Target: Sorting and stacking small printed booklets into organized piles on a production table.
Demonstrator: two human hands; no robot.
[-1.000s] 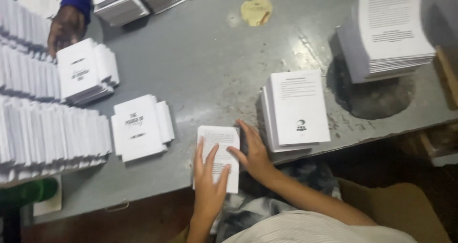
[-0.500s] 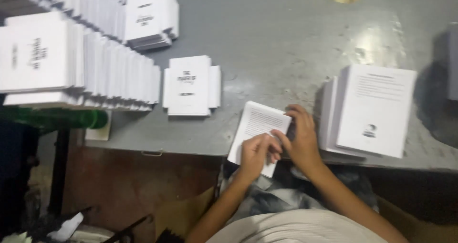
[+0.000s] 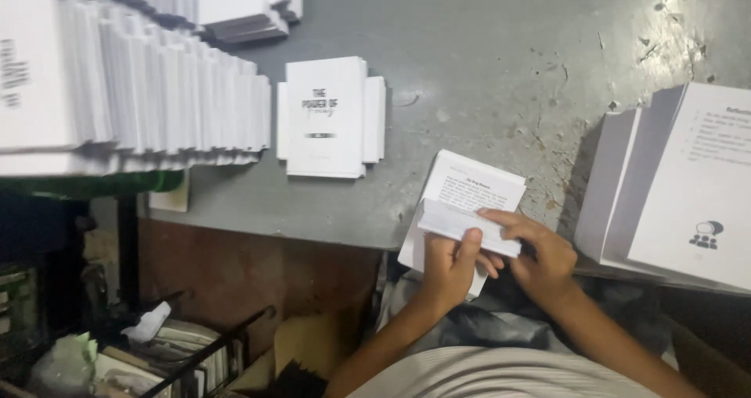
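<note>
White paper booklet (image 3: pixel 469 202) sits at the near edge of the grey table (image 3: pixel 485 62), and I've got it in both hands. My left hand (image 3: pixel 452 267) closes around its lower edge, thumb up on the folded page; my right hand (image 3: pixel 540 253) pinches that same fold with fingers curled. Beside my right, a tall stack of printed sheets (image 3: pixel 673 187); further left, a small pile of covers (image 3: pixel 328 116).

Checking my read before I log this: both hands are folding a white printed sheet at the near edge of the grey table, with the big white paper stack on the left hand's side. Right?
Not quite. The head view shows both hands folding the white printed sheet at the grey table edge, but that big white paper stack sits on the right hand's side.
</note>
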